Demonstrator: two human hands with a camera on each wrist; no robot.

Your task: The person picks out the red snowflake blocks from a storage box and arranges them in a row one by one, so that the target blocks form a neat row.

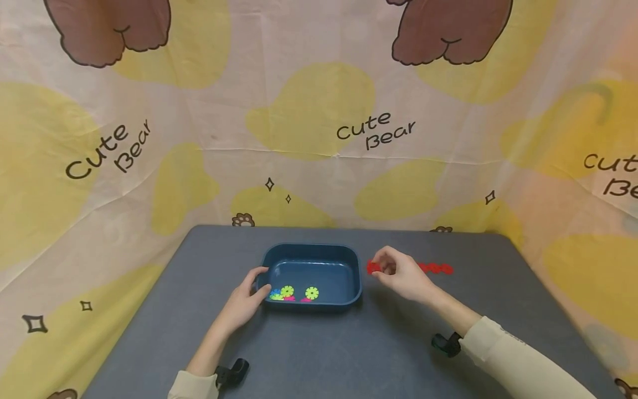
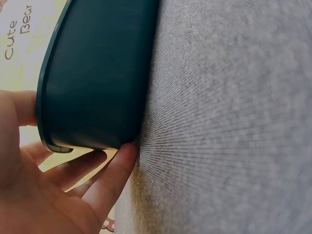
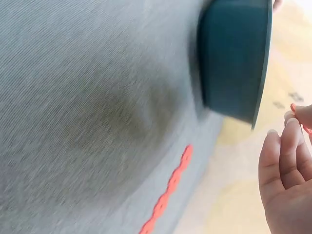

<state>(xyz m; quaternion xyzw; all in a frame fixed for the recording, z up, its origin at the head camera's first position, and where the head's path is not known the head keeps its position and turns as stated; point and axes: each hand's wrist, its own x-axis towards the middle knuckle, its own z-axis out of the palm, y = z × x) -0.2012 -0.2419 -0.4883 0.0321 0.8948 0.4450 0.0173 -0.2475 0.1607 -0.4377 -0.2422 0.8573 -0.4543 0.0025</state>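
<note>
A dark blue plastic bin (image 1: 344, 275) stands on the table. My left hand (image 1: 241, 306) grips its left end, with digits at the rim and low along the end wall in the left wrist view. My right hand (image 1: 402, 275), raised just right of the bin, pinches a red notched disc (image 1: 372, 267) between thumb and fingertips; only a bit of red shows there in the right wrist view. Yellow-green notched discs (image 1: 312, 292) lie in the bin's front left part, with pink pieces (image 1: 289, 298) and a blue piece (image 1: 275, 292) close by.
To the right of the bin, behind my right hand, runs a row of red discs (image 1: 437, 269) on the grey table (image 1: 319, 354). A printed cloth (image 1: 309, 111) hangs around the table's back and sides. Dark wrist cameras (image 1: 233, 373) sit on both wrists.
</note>
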